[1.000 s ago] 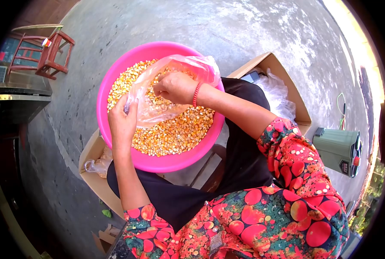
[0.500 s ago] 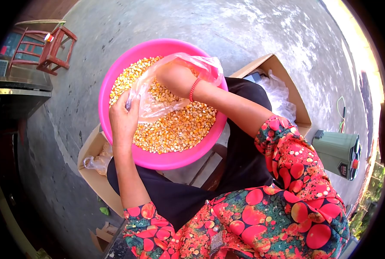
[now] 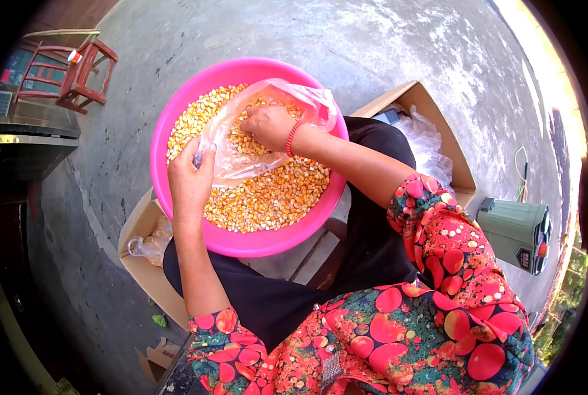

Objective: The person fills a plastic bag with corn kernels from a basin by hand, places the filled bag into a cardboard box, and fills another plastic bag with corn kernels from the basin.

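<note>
A pink plastic basin [image 3: 267, 245] rests at my lap, filled with loose yellow corn kernels [image 3: 267, 204]. On top of the kernels lies a clear, pinkish plastic bag [image 3: 231, 168], its mouth spread open. My left hand [image 3: 190, 179] pinches the bag's near-left edge between thumb and fingers. My right hand [image 3: 269, 126], with a red beaded bracelet [image 3: 292, 137] at the wrist, is within the bag's mouth, over the kernels. Its fingers are curled and point downward; what they hold, if anything, is hidden.
A cardboard box [image 3: 462, 155] holding clear plastic bags stands to the right of the basin. Another cardboard box [image 3: 132, 243] is at the left with a bag inside. A green bin-like container [image 3: 512, 230] sits at far right, a red wooden chair [image 3: 83, 82] at upper left.
My right hand has come more into view, with its fingers now curled over the kernels where it was blurred and turned into the bag. My left hand keeps its hold on the bag.
</note>
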Motion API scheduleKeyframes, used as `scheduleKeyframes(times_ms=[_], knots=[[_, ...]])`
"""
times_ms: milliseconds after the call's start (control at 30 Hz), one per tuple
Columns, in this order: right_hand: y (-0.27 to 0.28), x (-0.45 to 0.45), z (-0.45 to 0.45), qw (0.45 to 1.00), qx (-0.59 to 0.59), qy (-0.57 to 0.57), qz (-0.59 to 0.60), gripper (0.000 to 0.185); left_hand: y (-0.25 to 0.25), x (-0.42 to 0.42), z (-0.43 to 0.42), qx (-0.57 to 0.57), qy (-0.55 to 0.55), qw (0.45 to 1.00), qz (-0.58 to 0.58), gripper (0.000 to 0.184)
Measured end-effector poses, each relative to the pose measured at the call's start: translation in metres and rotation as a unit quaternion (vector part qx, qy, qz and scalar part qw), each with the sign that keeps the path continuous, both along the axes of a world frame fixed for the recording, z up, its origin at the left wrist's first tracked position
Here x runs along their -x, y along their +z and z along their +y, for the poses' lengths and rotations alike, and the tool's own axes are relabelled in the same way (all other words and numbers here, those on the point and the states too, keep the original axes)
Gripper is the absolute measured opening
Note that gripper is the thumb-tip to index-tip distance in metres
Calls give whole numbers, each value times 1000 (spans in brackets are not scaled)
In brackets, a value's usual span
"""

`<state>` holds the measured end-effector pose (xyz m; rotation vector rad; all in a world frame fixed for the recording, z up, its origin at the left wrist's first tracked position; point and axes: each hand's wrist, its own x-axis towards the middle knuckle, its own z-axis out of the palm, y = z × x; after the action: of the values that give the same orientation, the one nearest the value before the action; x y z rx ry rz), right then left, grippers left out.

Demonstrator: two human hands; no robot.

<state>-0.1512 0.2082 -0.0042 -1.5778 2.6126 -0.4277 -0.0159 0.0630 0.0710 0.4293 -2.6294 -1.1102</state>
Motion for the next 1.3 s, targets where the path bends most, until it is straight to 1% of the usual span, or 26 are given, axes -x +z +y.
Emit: scheduleKeyframes(times_ms=[67, 133, 167, 233, 267, 333, 367, 433, 467, 533, 567, 633, 667, 733, 867, 933, 1067, 1133, 1167, 1200, 1267, 1300], knots=[[0, 1, 0, 1000, 9, 0, -4, 16, 1, 0, 0, 4, 0, 1000, -1, 28], [4, 3, -1, 992, 41, -36, -117, 14, -2, 0, -1, 3, -1, 1000, 9, 28], [3, 5, -1, 992, 41, -36, -117, 14, -4, -1, -2, 1, -1, 1000, 18, 28], [5, 11, -1, 962, 126, -31, -239, 13, 0, -1, -1, -3, -2, 1000, 11, 27], [5, 13, -1, 962, 126, -31, -240, 13, 2, -1, 0, -6, -4, 1000, 5, 27], [14, 15, 1, 886, 139, -58, -439, 13, 1, -1, -1, -3, -2, 1000, 0, 27], [12, 16, 2, 886, 140, -58, -439, 13, 1, -1, -1, -1, 1, 1000, -5, 27], [11, 17, 2, 896, 214, -6, -390, 18, 0, 0, -1, -3, -1, 1000, -1, 27], [10, 18, 3, 896, 214, -6, -390, 18, 0, 0, 0, -5, -2, 1000, 3, 27], [20, 19, 4, 796, 171, -31, -580, 19, 0, 0, 0, -5, 0, 1000, -3, 26], [21, 19, 5, 796, 171, -31, -580, 19, 1, 0, 0, -5, 2, 1000, -8, 26], [21, 17, 6, 762, 182, -30, -621, 15, 4, 0, 1, -3, 4, 1000, -17, 26], [21, 17, 6, 762, 183, -30, -621, 15, 4, 0, 2, -1, 6, 1000, -25, 26], [23, 16, 6, 715, 195, -28, -671, 16, 1, 0, 1, 1, 9, 1000, -21, 26], [38, 10, 9, 718, 192, -61, -667, 16, 1, 0, 0, -3, 10, 1000, -22, 26], [40, 9, 10, 742, 198, -78, -636, 16, 1, 0, 0, -3, 8, 1000, -19, 26], [36, 11, 11, 750, 190, -63, -630, 14, 3, 0, 0, 5, 7, 1000, -23, 25], [38, 9, 13, 747, 153, 4, -647, 11, 2, 1, 0, -5, 8, 1000, -19, 25], [40, 8, 17, 749, 153, 2, -645, 11, 1, 0, 0, -15, 9, 1000, -18, 26], [43, 6, 21, 756, 165, 65, -630, 11, 2, 1, 0, -15, 7, 1000, -16, 26], [49, 6, 33, 684, 235, 88, -685, 13, 2, 1, 0, -8, 15, 1000, -22, 25], [60, 8, 33, 684, 235, 87, -685, 13, 2, 1, 0, -8, 14, 1000, -22, 25]])
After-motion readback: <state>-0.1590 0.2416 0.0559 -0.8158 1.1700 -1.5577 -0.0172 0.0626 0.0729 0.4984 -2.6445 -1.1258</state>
